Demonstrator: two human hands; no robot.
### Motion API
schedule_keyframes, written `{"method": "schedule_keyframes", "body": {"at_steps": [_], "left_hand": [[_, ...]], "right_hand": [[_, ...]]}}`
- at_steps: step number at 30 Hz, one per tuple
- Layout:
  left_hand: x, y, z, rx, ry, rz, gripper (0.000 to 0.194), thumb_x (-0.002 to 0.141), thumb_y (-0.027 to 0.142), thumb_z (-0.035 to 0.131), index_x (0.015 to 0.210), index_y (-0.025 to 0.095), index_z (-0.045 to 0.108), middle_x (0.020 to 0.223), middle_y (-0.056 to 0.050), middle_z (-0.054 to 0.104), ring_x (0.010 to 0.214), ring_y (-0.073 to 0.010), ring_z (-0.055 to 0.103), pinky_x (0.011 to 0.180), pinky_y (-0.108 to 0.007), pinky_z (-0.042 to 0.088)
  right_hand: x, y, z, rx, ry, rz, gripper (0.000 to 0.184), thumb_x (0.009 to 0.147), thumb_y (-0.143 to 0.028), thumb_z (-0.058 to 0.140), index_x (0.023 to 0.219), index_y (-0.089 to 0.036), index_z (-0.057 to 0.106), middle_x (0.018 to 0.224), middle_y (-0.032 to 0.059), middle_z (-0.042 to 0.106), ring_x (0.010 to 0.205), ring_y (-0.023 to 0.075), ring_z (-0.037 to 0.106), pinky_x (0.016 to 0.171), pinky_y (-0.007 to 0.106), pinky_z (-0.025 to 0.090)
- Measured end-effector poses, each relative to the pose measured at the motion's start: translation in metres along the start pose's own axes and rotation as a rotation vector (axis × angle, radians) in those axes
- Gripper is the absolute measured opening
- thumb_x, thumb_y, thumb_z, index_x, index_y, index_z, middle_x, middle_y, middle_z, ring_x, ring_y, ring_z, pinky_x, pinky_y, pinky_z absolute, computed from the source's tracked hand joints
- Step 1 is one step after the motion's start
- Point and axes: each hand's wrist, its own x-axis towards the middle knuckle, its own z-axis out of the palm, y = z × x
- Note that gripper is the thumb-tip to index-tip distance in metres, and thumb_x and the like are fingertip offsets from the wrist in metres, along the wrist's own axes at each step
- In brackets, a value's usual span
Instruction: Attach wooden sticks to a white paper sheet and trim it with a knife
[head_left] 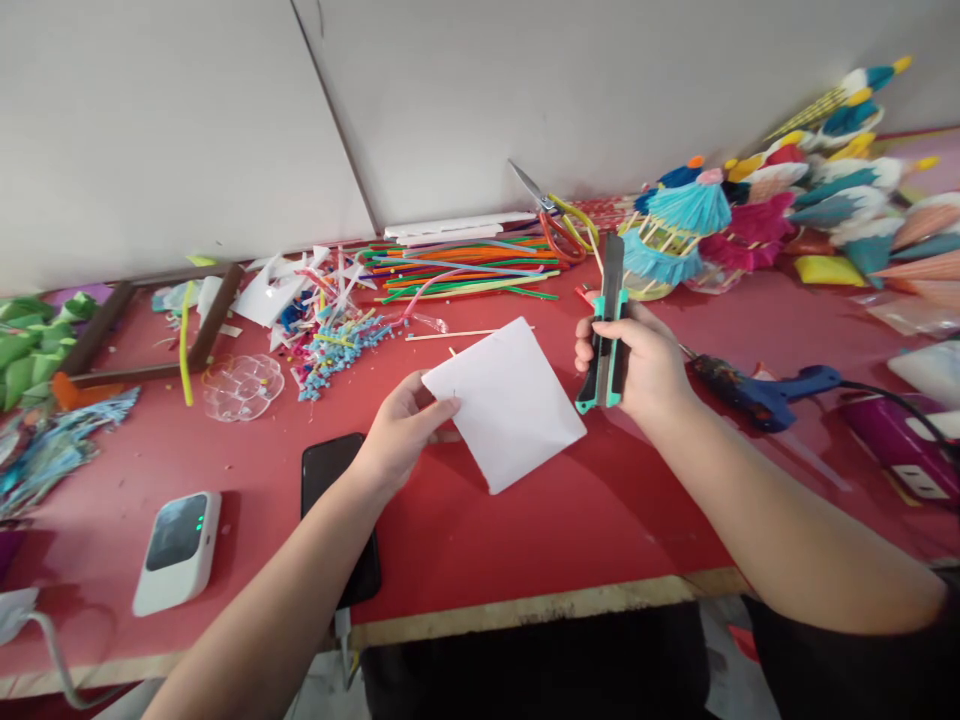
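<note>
My left hand pinches one corner of a square sheet of white paper, thumb on top and fingers underneath. A small dark mark shows on the paper beside the thumb, and the tip of a thin stick pokes out behind its upper edge. To the right of the paper, my right hand grips a black and teal stapler, held upright and apart from the sheet. Past the paper, a thin wooden stick lies on the red table.
Pipe cleaners and scissors lie by the wall. Paper umbrellas stand at the back right, near a blue glue gun. On the left are a phone, a white device, a clear flower-shaped tray and scraps.
</note>
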Motion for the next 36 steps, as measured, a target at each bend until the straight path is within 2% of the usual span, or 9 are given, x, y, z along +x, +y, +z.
{"method": "schedule_keyframes", "body": {"at_steps": [6, 10, 17, 21, 22, 25, 30, 33, 36], "left_hand": [[0.002, -0.004, -0.001, 0.094, 0.058, 0.153, 0.035, 0.077, 0.047, 0.074, 0.099, 0.02, 0.073, 0.086, -0.005, 0.074, 0.073, -0.0162, 0.068, 0.069, -0.026, 0.055], [0.002, 0.0, -0.005, 0.286, 0.089, 0.293, 0.042, 0.087, 0.058, 0.06, 0.11, 0.025, 0.073, 0.096, -0.005, 0.075, 0.085, -0.0195, 0.068, 0.078, -0.029, 0.054], [0.001, 0.014, 0.002, 0.834, -0.096, 0.398, 0.033, 0.084, 0.043, 0.068, 0.112, 0.027, 0.074, 0.098, -0.005, 0.075, 0.094, -0.0275, 0.067, 0.09, -0.04, 0.05], [-0.015, 0.007, 0.017, 1.065, -0.036, 0.498, 0.039, 0.086, 0.036, 0.067, 0.12, 0.016, 0.068, 0.127, -0.017, 0.065, 0.123, -0.0382, 0.053, 0.108, -0.056, 0.037], [-0.024, 0.003, 0.02, 1.234, -0.023, 0.566, 0.038, 0.091, 0.04, 0.06, 0.119, 0.015, 0.067, 0.128, -0.019, 0.064, 0.122, -0.0389, 0.053, 0.105, -0.057, 0.04], [-0.051, -0.017, 0.025, 1.597, -0.113, 0.702, 0.053, 0.093, 0.052, 0.055, 0.128, 0.012, 0.06, 0.129, -0.021, 0.064, 0.116, -0.0394, 0.058, 0.09, -0.053, 0.053], [-0.068, -0.041, 0.023, 1.733, -0.361, 0.819, 0.048, 0.096, 0.03, 0.05, 0.141, 0.014, 0.049, 0.152, -0.02, 0.046, 0.139, -0.0404, 0.044, 0.102, -0.056, 0.047], [-0.061, -0.034, 0.019, 1.691, -0.52, 0.812, 0.04, 0.088, 0.025, 0.055, 0.126, 0.012, 0.058, 0.149, -0.023, 0.047, 0.14, -0.0425, 0.041, 0.105, -0.058, 0.044], [-0.052, -0.025, 0.017, 1.641, -0.573, 0.833, 0.027, 0.088, 0.025, 0.055, 0.111, 0.013, 0.062, 0.133, -0.022, 0.059, 0.135, -0.0426, 0.046, 0.101, -0.059, 0.047]], "right_hand": [[-0.004, 0.003, 0.002, -0.05, -0.077, 0.013, 0.029, 0.074, -0.033, 0.063, 0.101, -0.025, 0.056, 0.07, -0.0043, 0.06, 0.051, 0.0121, 0.054, 0.046, 0.028, 0.044], [-0.008, 0.004, 0.004, -0.084, -0.091, 0.035, 0.021, 0.076, -0.035, 0.063, 0.092, -0.025, 0.054, 0.067, -0.0038, 0.059, 0.051, 0.0125, 0.055, 0.045, 0.027, 0.044], [-0.006, 0.004, 0.001, -0.147, -0.209, 0.17, 0.023, 0.073, -0.03, 0.066, 0.092, -0.021, 0.058, 0.074, 0.0001, 0.065, 0.055, 0.0134, 0.06, 0.045, 0.027, 0.049], [-0.017, -0.003, -0.002, -0.393, -0.346, 0.196, 0.028, 0.077, -0.025, 0.069, 0.104, -0.02, 0.063, 0.069, -0.0004, 0.065, 0.056, 0.016, 0.065, 0.053, 0.031, 0.057], [-0.021, -0.005, -0.003, -0.478, -0.395, 0.17, 0.033, 0.08, -0.026, 0.067, 0.112, -0.021, 0.062, 0.072, -0.0006, 0.066, 0.056, 0.0157, 0.065, 0.056, 0.032, 0.058], [-0.037, -0.013, -0.001, -0.729, -0.578, 0.037, 0.044, 0.086, -0.025, 0.062, 0.129, -0.027, 0.057, 0.093, 0.0015, 0.072, 0.064, 0.0158, 0.069, 0.063, 0.033, 0.059], [-0.055, -0.017, 0.0, -1.091, -0.719, -0.206, 0.046, 0.085, -0.014, 0.056, 0.129, -0.027, 0.063, 0.126, 0.0042, 0.07, 0.112, 0.0241, 0.067, 0.097, 0.041, 0.054], [-0.065, -0.016, -0.006, -1.151, -0.711, -0.246, 0.052, 0.087, -0.016, 0.052, 0.137, -0.027, 0.059, 0.133, 0.0042, 0.066, 0.118, 0.0232, 0.065, 0.099, 0.038, 0.053], [-0.076, -0.016, -0.013, -1.192, -0.718, -0.26, 0.056, 0.089, -0.017, 0.048, 0.144, -0.027, 0.053, 0.128, 0.0069, 0.068, 0.107, 0.022, 0.069, 0.088, 0.035, 0.056]]}}
